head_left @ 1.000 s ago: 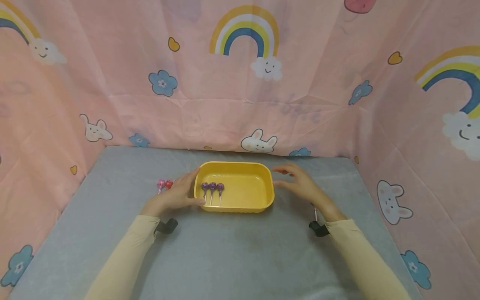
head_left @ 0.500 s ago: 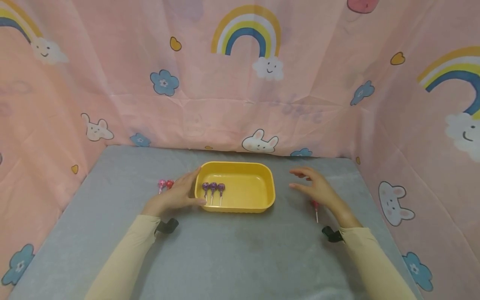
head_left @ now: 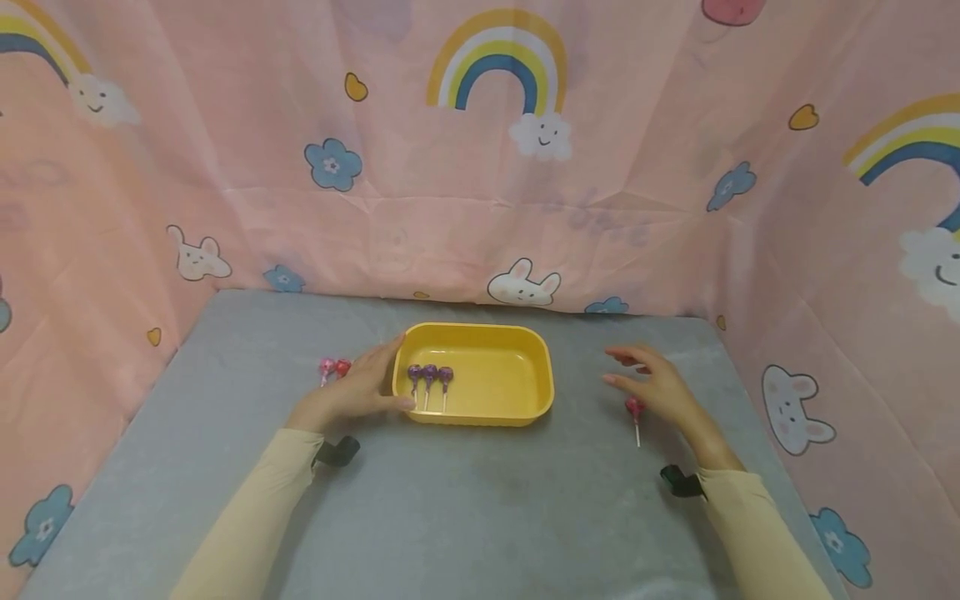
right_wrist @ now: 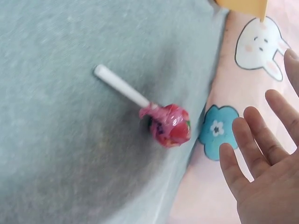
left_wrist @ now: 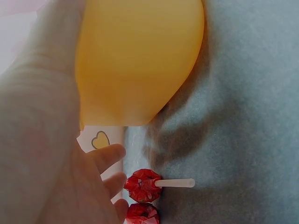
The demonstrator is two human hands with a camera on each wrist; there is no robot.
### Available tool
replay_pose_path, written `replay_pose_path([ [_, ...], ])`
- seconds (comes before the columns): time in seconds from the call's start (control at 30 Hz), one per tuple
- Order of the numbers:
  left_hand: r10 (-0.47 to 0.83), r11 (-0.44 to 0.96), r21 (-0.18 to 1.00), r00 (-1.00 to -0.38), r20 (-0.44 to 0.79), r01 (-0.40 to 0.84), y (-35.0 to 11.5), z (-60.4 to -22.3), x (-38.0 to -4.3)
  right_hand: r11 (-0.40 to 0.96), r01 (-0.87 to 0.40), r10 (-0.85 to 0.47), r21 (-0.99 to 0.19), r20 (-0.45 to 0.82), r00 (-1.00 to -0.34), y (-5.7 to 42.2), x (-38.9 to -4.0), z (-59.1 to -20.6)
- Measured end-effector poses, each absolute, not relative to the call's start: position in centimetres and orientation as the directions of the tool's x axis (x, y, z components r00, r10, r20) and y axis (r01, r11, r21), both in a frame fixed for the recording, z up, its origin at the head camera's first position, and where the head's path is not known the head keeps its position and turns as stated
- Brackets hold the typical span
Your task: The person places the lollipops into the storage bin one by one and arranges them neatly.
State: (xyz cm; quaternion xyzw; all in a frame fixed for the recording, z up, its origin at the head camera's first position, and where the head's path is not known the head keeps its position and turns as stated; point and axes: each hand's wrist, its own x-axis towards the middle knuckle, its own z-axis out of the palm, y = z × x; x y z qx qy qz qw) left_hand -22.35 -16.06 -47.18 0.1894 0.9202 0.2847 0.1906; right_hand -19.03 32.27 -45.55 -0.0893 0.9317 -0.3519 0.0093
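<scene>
In the head view my left hand (head_left: 360, 387) rests against the left end of a yellow plastic box (head_left: 498, 383), its thumb tip over the front rim. Its other fingers stretch along the end; in the left wrist view several are spread beyond the box wall. Three purple-wrapped lollipops (head_left: 430, 375) lie side by side inside the box, at the left. My right hand (head_left: 660, 387), fingers loosely bent and holding nothing, hovers above a red-pink lollipop (right_wrist: 170, 126) on the table, apart from it.
Left of the box, partly behind my left hand, lie a pink lollipop (head_left: 327, 367) and a red lollipop (left_wrist: 142, 185). A grey cloth (head_left: 480, 508) covers the table. Pink printed curtains (head_left: 397, 242) enclose its back and sides.
My right hand has moved right, away from the box's right end, uncovering the red-pink lollipop beneath it. My left hand stays at the box, and the lollipops lie as before.
</scene>
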Motion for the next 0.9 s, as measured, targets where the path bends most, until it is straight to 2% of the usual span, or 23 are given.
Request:
replay_pose_path([
  [0.2,0.452,0.771,0.592,-0.857,-0.248,0.235,-16.0,-46.9,-22.2,0.723,-0.177,-0.175,-0.667,0.071,-0.982,33.2,-18.3,-45.9],
  [0.47,0.482,0.758,0.588,-0.85,-0.214,0.282,-16.2,-47.0,-22.3,0.733,-0.129,-0.144,-0.668,0.033,-0.989,34.6,-17.6,-46.7],
  [0.9,0.471,0.76,0.594,-0.853,-0.225,0.263,-16.2,-47.0,-22.3,0.747,-0.087,-0.119,-0.659,-0.004,-0.993,36.2,-16.4,-47.8],
])
